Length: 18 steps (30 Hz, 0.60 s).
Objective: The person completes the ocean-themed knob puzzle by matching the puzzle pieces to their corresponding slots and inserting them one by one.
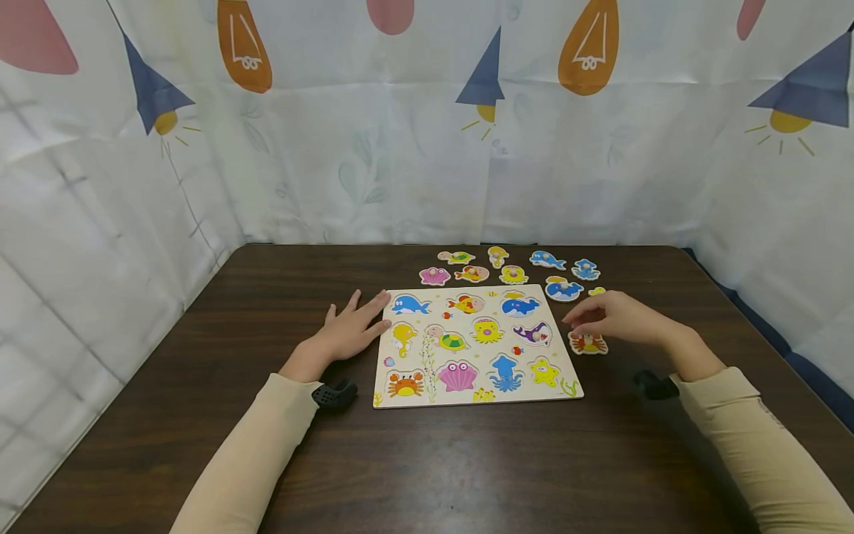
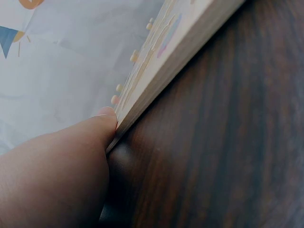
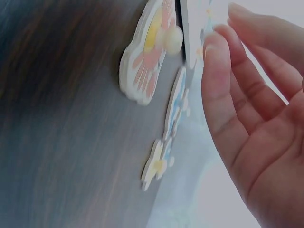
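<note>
A person sits at a dark wooden surface (image 1: 200,415) with a wooden animal puzzle board (image 1: 475,345) lying flat in front of them. The left hand (image 1: 347,334) rests flat beside the board's left edge, fingers straight and spread, fingertips touching that edge; the left wrist view shows a finger pressed against the board's side. The right hand (image 1: 617,317) hovers just off the board's right edge, fingers loosely curved and holding nothing, with a gap showing between them in the right wrist view. A loose crab piece (image 1: 588,343) lies on the surface directly below and just in front of those fingertips, nearly touching, its long side running left to right. The right hand is by far the nearer to it. More loose pieces (image 1: 507,268) sit in a row beyond the board, well apart from both hands.
</note>
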Motion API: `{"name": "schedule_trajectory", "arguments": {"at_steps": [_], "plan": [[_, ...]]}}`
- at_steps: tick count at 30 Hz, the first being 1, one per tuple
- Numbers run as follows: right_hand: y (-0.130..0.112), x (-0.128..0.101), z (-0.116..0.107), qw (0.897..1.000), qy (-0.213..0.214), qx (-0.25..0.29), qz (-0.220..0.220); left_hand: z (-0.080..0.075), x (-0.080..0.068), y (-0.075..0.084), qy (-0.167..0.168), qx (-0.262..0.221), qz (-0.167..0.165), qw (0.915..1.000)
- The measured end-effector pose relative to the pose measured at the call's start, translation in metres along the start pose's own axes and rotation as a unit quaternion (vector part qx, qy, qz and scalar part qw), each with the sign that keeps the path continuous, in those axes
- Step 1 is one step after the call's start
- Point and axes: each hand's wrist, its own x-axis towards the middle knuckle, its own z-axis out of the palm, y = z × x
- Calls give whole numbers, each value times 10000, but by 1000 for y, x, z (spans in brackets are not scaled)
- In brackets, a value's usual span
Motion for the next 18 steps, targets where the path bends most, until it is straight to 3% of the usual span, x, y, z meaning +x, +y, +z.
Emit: {"name": "schedule_trajectory", "arguments": {"at_steps": [8, 18], "plan": [[13, -5, -5, 9963, -514, 694, 39, 1, 1, -1, 6, 38, -10, 10000], [23, -2, -4, 9926, -876, 805, 245, 1, 1, -2, 11, 31, -9, 10000]]}}
